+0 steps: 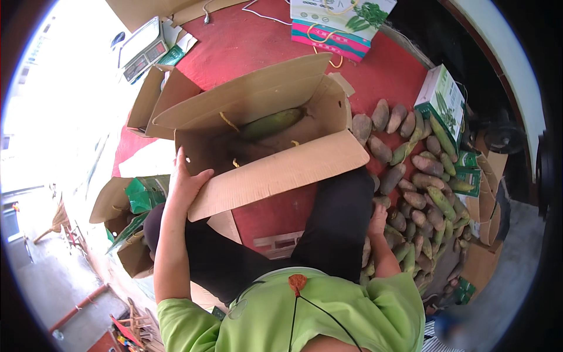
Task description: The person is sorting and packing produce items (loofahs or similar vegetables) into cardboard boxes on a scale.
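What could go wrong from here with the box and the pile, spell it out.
Only the left hand holds the box, so it might shift if bumped. The right hand is at the piled vegetables; moving one could set others rolling. The long green vegetable inside the box might roll and bruise if the box tilts.

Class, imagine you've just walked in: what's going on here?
The person's left hand holds the left end of an open cardboard box, where a long green vegetable lies. The right hand is at the near-left edge of a heap of green and brownish vegetables; whether it grasps one isn't clear.
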The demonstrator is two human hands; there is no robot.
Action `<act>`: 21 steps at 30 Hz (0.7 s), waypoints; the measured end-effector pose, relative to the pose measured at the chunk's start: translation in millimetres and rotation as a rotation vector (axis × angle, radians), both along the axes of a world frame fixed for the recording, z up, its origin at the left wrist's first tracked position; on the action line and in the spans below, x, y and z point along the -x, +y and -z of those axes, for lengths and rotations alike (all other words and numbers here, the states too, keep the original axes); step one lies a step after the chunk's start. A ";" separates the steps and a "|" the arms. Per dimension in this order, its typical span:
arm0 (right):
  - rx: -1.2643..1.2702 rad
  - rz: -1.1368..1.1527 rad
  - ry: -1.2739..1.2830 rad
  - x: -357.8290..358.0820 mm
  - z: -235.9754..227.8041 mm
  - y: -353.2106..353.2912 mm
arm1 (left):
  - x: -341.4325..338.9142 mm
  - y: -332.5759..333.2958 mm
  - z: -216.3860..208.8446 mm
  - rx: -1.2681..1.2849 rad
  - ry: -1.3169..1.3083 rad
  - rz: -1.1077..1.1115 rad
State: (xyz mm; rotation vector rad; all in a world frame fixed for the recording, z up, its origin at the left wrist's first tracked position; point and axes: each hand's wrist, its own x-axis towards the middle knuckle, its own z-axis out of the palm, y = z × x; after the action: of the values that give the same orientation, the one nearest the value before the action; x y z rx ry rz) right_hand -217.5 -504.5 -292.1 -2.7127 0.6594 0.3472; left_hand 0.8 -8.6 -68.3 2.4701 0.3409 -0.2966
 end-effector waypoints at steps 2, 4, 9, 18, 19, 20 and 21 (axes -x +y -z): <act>-0.190 0.135 -0.356 -10.6 -13.7 -6.4 | 0.3 -0.6 -1.6 0.016 0.006 -0.014; -0.233 0.151 -0.461 -34.7 -43.1 -14.8 | 0.3 -1.6 -0.2 0.037 0.011 -0.015; -0.250 0.030 -0.702 -127.6 -177.7 -2.9 | 3.1 6.4 8.7 0.005 -0.028 -0.011; -0.424 -0.472 -0.783 -241.5 -339.4 90.4 | -1.8 6.2 7.0 -0.011 0.033 0.008; -0.477 -0.517 -0.713 -251.5 -340.6 107.3 | -2.5 7.3 8.7 -0.004 0.035 0.017; -0.391 -0.612 -0.675 -263.0 -332.7 118.9 | -0.9 10.7 11.4 -0.025 0.025 0.012; -0.363 -0.692 -0.670 -272.6 -320.7 129.5 | -1.4 10.6 12.9 -0.037 0.012 0.017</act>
State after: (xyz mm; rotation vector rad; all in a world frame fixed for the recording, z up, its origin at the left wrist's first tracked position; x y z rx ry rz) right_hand 55.1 -374.9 28.6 -2.3811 -0.4863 -0.2719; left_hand 2.2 1.9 -81.3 2.5098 0.3342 -0.3151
